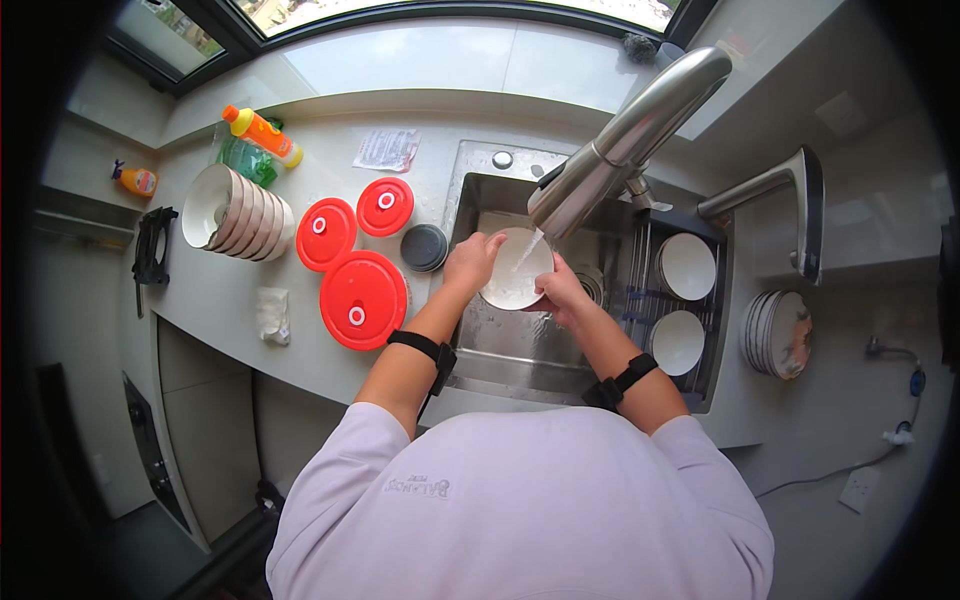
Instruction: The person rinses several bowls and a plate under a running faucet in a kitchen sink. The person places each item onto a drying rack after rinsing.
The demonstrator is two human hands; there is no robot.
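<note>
A white bowl [510, 279] is held over the stainless steel sink [517, 360], its inside facing up. My left hand [474, 262] grips its left rim, the thumb lying along the upper edge. On the other side my right hand [561, 289] holds the lower right rim, with the thumb inside and the fingers underneath. Water runs from the tilted faucet [600, 184] into the bowl. Behind my right hand the drain [591, 285] is partly hidden.
Right of the sink, a dish rack [637, 330] holds white bowls [685, 266]; stacked plates [778, 334] stand beyond. Leftward are red-lidded containers [364, 300], a dark round lid [424, 248], nested bowls [236, 214], an orange-yellow bottle [262, 136] and a white cloth [273, 315]. A second tap [806, 214] rises at right.
</note>
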